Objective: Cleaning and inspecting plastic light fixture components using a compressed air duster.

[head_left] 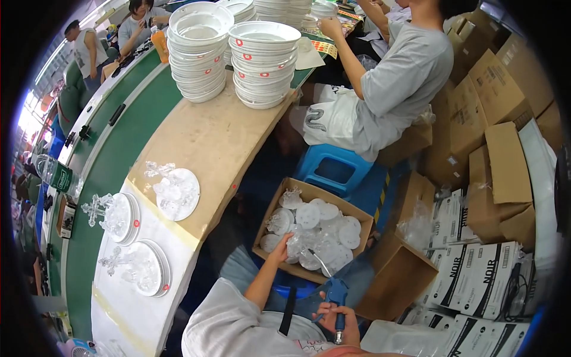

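Note:
My right hand (pixel 340 318) is wrapped round a blue air blow gun (pixel 337 291), whose thin bent metal nozzle points into an open cardboard box (pixel 270 211) in front of me. Inside lie several white discs (pixel 307 215) with clear plastic pieces among them. At the box's left side, my left hand (pixel 282 249) has its fingers closed on a clear plastic piece (pixel 295 247); its exact shape is hard to make out. On the bench to the left, clear ornaments with crosses (pixel 98 210) rest on white round dishes (pixel 156 266).
Tall stacks of white dishes (pixel 264 65) stand at the bench's far end, beside a green conveyor (pixel 132 127). A co-worker in grey (pixel 404 71) sits ahead near a blue stool (pixel 333 169). Cardboard boxes (pixel 493 89) and white cartons (pixel 476 276) crowd the right side.

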Demonstrator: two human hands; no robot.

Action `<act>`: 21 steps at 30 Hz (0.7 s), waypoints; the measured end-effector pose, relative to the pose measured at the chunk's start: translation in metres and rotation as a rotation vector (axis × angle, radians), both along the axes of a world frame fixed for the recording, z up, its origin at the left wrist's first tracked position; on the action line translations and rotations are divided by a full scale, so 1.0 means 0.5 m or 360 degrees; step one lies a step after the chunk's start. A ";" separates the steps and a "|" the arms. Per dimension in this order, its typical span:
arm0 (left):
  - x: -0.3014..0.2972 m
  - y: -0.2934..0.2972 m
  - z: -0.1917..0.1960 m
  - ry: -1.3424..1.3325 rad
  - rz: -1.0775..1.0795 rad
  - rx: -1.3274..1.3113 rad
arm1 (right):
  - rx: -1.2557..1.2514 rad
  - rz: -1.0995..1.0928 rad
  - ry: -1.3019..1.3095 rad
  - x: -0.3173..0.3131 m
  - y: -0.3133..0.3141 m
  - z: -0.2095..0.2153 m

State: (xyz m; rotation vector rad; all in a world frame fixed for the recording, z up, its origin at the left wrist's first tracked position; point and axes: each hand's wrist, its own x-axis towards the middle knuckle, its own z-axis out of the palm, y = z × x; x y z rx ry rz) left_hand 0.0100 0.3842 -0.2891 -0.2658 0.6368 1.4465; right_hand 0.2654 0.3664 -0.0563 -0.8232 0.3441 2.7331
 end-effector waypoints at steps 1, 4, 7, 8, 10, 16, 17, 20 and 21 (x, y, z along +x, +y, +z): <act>0.002 0.006 0.002 -0.0006 -0.0005 0.0009 | -0.0051 0.0002 0.0117 0.007 0.002 -0.010; -0.001 -0.002 -0.003 0.0040 0.0009 0.0036 | 0.0702 0.0506 -0.0383 0.005 0.008 -0.012; 0.004 -0.002 -0.015 0.0156 0.0047 -0.0008 | 0.1142 0.0699 -0.0704 -0.010 0.006 0.002; 0.004 -0.001 -0.013 0.0069 0.0040 0.0010 | 0.1207 0.0741 -0.0801 -0.012 0.006 0.003; -0.002 -0.002 -0.006 -0.0015 0.0032 0.0029 | 0.1357 0.0747 -0.0902 -0.010 -0.003 0.001; -0.026 -0.027 0.002 -0.0015 0.0246 -0.0163 | 0.1518 0.1001 -0.0967 -0.015 -0.006 0.002; -0.032 -0.023 0.001 -0.0018 0.0259 -0.0120 | 0.1569 0.1027 -0.0987 -0.019 -0.007 0.006; -0.049 -0.017 0.005 -0.0053 0.0327 -0.0049 | 0.1572 0.1046 -0.0916 -0.038 0.002 0.025; -0.054 -0.018 0.012 -0.0082 0.0389 -0.0016 | 0.1624 0.1038 -0.0900 -0.040 0.003 0.027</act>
